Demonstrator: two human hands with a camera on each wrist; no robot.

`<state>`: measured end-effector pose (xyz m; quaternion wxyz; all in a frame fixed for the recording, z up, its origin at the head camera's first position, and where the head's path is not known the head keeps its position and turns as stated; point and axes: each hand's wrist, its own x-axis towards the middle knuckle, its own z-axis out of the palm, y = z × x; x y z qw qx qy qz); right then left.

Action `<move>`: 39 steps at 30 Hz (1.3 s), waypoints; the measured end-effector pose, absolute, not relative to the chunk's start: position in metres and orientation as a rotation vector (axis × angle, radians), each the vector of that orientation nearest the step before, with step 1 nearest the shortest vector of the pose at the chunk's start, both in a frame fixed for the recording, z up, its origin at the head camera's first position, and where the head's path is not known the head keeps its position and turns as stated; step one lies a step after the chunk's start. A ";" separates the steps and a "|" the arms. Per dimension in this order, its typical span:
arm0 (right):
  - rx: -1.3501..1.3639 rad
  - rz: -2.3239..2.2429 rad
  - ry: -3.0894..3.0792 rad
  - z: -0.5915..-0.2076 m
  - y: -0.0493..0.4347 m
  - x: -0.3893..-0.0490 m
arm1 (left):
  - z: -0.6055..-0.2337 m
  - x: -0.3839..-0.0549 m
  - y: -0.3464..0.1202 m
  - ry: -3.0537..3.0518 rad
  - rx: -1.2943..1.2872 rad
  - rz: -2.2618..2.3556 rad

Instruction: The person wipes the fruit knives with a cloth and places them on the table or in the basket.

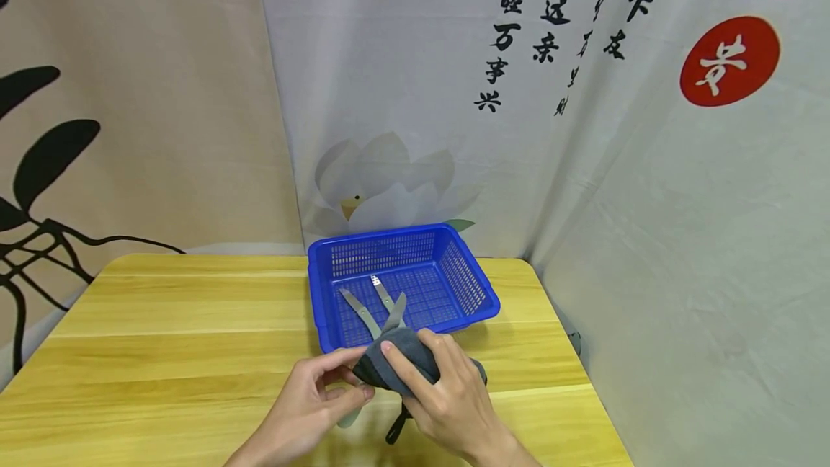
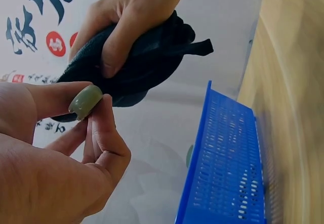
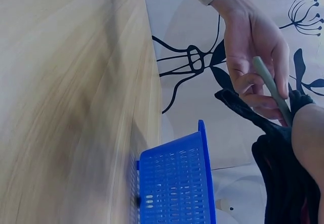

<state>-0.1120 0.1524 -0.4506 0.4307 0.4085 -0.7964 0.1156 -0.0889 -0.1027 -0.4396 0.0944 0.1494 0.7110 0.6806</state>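
Observation:
My left hand pinches the pale green handle of a knife, its rounded end jutting out past the fingers. The blade of that knife shows beyond a dark grey cloth folded over the middle. My right hand grips this cloth from above, thumb along its near side. A black loop hangs from the cloth. In the left wrist view, the handle's butt sits between thumb and fingers. Both hands are at the near edge of a blue basket.
Inside the basket lie two more pale-handled utensils, a knife and one with a pierced metal tip. The basket stands at the back of a wooden table. Printed cloth curtains hang behind and to the right.

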 end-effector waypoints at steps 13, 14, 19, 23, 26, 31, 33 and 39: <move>0.923 0.278 -2.007 -0.447 0.158 -0.126 | -0.443 -0.089 -0.109 2.037 0.532 2.016; 0.912 0.279 -2.011 -0.446 0.159 -0.127 | -0.444 -0.089 -0.110 2.039 0.564 2.016; 0.843 0.272 -2.025 -0.444 0.166 -0.136 | -0.444 -0.087 -0.108 2.055 0.656 2.002; 0.776 0.301 -2.066 -0.440 0.174 -0.142 | -0.446 -0.086 -0.107 2.051 0.610 1.986; 0.721 0.363 -2.086 -0.439 0.182 -0.144 | -0.449 -0.086 -0.106 2.078 0.580 1.979; 0.660 0.441 -2.085 -0.437 0.192 -0.143 | -0.456 -0.088 -0.106 2.328 0.666 1.971; 0.652 0.453 -2.087 -0.436 0.194 -0.141 | -0.457 -0.090 -0.107 2.581 0.755 1.900; 0.681 0.461 -2.083 -0.436 0.195 -0.135 | -0.459 -0.102 -0.111 3.298 0.926 1.456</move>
